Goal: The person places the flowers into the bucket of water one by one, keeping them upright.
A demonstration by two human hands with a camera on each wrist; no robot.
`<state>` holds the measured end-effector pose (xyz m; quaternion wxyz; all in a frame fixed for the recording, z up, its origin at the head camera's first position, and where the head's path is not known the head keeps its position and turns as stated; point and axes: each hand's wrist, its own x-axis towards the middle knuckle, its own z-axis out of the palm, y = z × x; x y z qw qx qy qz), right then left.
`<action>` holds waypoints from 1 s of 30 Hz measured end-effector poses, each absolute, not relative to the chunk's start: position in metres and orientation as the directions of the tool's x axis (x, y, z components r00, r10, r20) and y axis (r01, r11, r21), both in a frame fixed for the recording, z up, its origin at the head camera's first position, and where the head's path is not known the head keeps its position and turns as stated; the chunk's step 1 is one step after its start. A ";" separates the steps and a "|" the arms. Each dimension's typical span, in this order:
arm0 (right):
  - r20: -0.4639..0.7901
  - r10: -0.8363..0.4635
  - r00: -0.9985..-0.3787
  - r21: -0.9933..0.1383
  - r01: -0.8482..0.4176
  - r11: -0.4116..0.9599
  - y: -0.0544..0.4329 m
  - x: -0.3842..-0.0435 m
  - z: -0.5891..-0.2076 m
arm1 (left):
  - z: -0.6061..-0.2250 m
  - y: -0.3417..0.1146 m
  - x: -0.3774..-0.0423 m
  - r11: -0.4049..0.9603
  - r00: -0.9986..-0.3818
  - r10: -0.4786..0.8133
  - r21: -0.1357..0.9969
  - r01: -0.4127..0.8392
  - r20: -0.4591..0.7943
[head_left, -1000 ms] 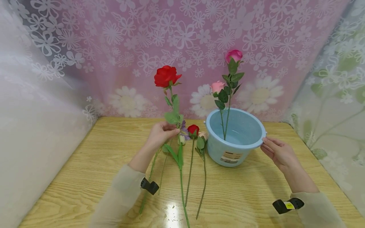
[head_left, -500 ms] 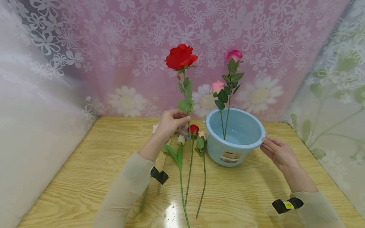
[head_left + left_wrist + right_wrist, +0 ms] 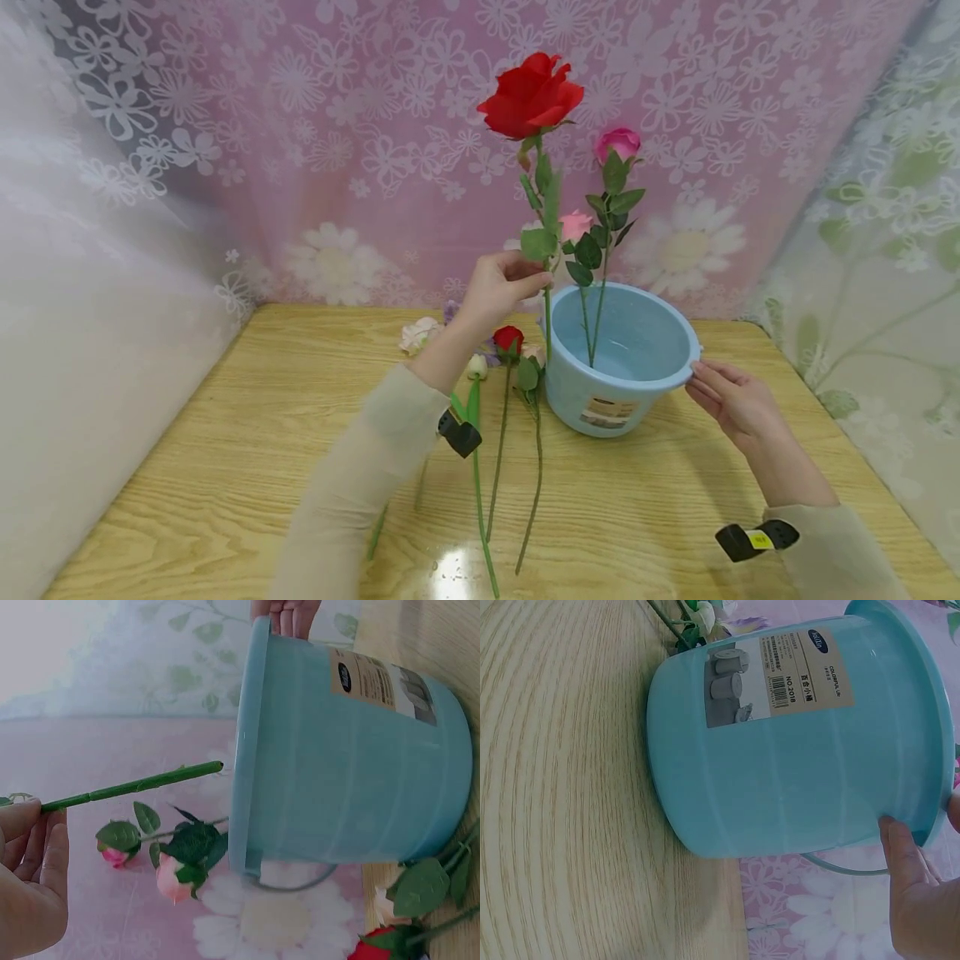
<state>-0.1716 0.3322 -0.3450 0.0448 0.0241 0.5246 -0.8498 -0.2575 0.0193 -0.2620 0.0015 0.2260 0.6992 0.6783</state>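
Note:
Between thumb and fingers, my left hand [image 3: 501,292] pinches the green stem of a large red rose [image 3: 531,98], held upright. In the left wrist view the cut end of its stem [image 3: 180,775] stands just outside the rim of a light blue bucket [image 3: 337,765]. My right hand [image 3: 735,404] grips the bucket's right rim, thumb on top and fingers against the outer wall, as the right wrist view shows. Inside the bucket [image 3: 600,387] lean a magenta rose [image 3: 618,146] and a light pink rose [image 3: 576,226], partly behind the held rose's leaves.
Left of the bucket, a small red rose [image 3: 508,340], a cream rose [image 3: 532,357], a white tulip [image 3: 477,367], a pale flower [image 3: 420,334] and a purple flower [image 3: 452,311] lie on the wooden table [image 3: 247,450]. Flowered curtains [image 3: 360,125] hang behind and at both sides.
My left hand has lifted the red rose off the table area and carried it up and right to the bucket's left rim. The right hand and the bucket have stayed put.

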 end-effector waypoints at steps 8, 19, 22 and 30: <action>-0.087 -0.054 -0.995 -0.895 0.102 -0.433 0.332 -0.171 -0.345 | -0.254 0.050 -0.259 0.008 -0.885 0.322 0.933 0.359 0.337; -0.092 -0.054 -0.994 -0.895 0.106 -0.433 0.333 -0.171 -0.346 | -0.270 0.085 -0.269 0.098 -0.850 0.343 0.885 0.455 0.399; -0.090 -0.059 -0.994 -0.893 0.107 -0.436 0.332 -0.170 -0.346 | -0.279 0.091 -0.268 0.124 -0.855 0.367 0.892 0.435 0.366; -0.085 -0.062 -0.994 -0.892 0.104 -0.440 0.332 -0.170 -0.345 | -0.298 0.100 -0.269 0.240 -0.829 0.421 0.837 0.492 0.368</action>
